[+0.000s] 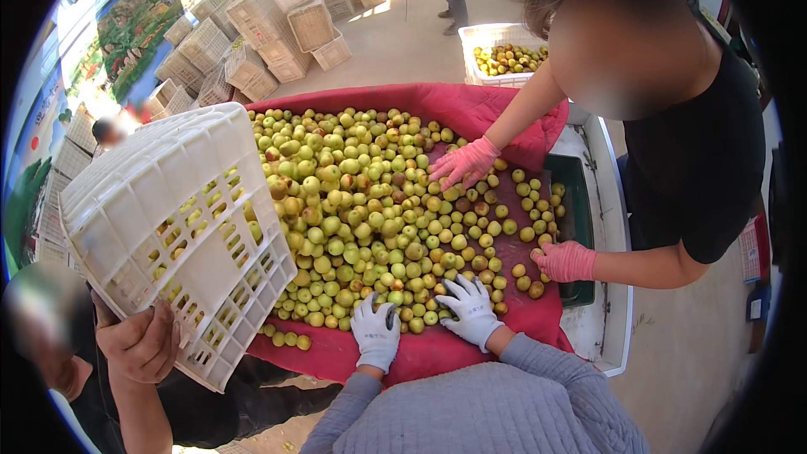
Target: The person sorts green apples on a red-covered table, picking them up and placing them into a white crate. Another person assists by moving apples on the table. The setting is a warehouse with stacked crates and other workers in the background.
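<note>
A broad heap of small round yellow-green fruit (378, 202), looking like jujubes, some with brown patches, covers a red cloth (441, 356) in front of me. My left hand (376, 333), in a white work glove with dark fingertips, rests at the near edge of the heap, fingers spread against the fruit. To its right, my right hand (470, 312) in a matching glove lies on the fruit, its fingers also apart. Neither hand shows fruit gripped in it, though the palms are hidden. A tilted white plastic crate (189, 246) pours fruit onto the heap at left.
A bare hand (139, 343) of another person grips the crate. Opposite, a co-worker's pink gloves (466, 164) reach into the fruit near a green chute (570, 227) in a white-rimmed frame (615, 302). Behind stand a filled crate (504, 80) and stacked crates (265, 25).
</note>
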The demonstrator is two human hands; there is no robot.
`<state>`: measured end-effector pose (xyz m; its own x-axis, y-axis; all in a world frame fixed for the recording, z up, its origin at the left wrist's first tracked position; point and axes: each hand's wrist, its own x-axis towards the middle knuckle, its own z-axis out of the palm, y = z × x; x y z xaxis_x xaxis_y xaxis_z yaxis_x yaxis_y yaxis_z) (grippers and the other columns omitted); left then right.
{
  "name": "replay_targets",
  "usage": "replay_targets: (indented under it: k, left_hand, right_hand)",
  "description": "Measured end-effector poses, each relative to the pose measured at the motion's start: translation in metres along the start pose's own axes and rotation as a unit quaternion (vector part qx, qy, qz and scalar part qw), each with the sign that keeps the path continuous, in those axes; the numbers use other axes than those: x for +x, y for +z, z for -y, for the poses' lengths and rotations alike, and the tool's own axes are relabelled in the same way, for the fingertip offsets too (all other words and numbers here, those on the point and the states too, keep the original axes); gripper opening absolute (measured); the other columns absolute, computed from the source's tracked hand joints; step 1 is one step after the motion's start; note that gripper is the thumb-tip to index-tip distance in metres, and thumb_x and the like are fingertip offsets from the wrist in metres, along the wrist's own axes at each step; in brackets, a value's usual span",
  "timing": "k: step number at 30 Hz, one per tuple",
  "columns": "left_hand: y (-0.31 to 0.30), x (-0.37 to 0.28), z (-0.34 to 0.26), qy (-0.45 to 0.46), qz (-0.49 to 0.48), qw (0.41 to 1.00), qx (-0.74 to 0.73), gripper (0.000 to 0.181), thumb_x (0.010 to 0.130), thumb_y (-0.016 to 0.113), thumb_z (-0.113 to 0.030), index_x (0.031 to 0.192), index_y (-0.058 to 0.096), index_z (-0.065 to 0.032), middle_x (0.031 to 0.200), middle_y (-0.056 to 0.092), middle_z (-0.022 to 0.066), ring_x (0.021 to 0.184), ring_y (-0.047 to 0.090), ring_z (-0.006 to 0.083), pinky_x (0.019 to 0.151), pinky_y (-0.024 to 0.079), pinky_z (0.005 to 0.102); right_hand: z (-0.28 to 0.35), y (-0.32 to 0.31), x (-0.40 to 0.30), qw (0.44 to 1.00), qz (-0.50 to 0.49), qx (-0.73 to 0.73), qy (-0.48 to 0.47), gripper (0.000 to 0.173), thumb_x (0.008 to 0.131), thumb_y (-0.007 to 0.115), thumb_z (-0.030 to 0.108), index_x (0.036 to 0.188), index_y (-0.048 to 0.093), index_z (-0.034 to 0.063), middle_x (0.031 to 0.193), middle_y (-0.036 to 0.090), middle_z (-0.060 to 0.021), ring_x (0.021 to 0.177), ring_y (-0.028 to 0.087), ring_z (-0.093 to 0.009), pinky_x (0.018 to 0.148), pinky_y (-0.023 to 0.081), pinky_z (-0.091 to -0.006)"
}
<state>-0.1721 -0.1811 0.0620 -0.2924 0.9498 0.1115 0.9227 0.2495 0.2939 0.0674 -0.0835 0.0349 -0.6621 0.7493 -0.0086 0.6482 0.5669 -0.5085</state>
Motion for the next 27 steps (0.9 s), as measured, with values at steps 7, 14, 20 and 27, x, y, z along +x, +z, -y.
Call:
replay_targets:
  k: [7, 14, 20, 27]
  left_hand:
    - [0.004, 0.0, -0.001, -0.012, 0.014, 1.0, 0.0, 0.022, 0.089, 0.078, -0.03, 0.109, 0.075, -0.023, 0.148, 0.059, 0.0085, 0.13, 0.055, 0.0314, 0.104, 0.043, 0.0469]
    - [0.003, 0.001, -0.006, 0.001, 0.012, 1.0, -0.014, 0.023, 0.086, 0.079, -0.027, 0.108, 0.074, -0.0208, 0.142, 0.063, 0.0072, 0.124, 0.059, 0.0336, 0.099, 0.047, 0.0491]
    - [0.004, 0.001, -0.004, 0.008, 0.001, 1.0, -0.019, 0.024, 0.086, 0.08, -0.026, 0.108, 0.074, -0.0203, 0.14, 0.065, 0.0061, 0.125, 0.059, 0.0323, 0.101, 0.047, 0.0482]
    - [0.003, -0.005, -0.001, 0.016, -0.015, 0.998, -0.066, 0.024, 0.087, 0.079, -0.025, 0.11, 0.074, -0.021, 0.141, 0.064, 0.005, 0.126, 0.058, 0.0308, 0.103, 0.045, 0.047]
  right_hand:
    - [-0.006, -0.01, -0.008, 0.999, 0.02, -0.038, -0.01, 0.061, 0.088, 0.078, 0.045, 0.145, 0.064, 0.0262, 0.161, 0.052, -0.009, 0.156, 0.038, -0.033, 0.129, 0.02, -0.0606]
    - [-0.025, -0.029, -0.027, 0.994, 0.098, -0.045, 0.012, 0.066, 0.095, 0.069, 0.05, 0.153, 0.057, 0.0199, 0.163, 0.05, -0.0071, 0.154, 0.039, -0.031, 0.131, 0.019, -0.057]
    - [-0.032, -0.024, -0.032, 0.999, 0.033, 0.025, 0.016, 0.055, 0.096, 0.07, 0.042, 0.144, 0.065, 0.0169, 0.154, 0.059, -0.0091, 0.145, 0.048, -0.032, 0.129, 0.026, -0.0513]
    - [-0.042, -0.024, -0.043, 0.996, -0.014, 0.084, 0.009, 0.045, 0.096, 0.072, 0.035, 0.136, 0.071, 0.0149, 0.144, 0.065, -0.0105, 0.139, 0.054, -0.034, 0.127, 0.032, -0.052]
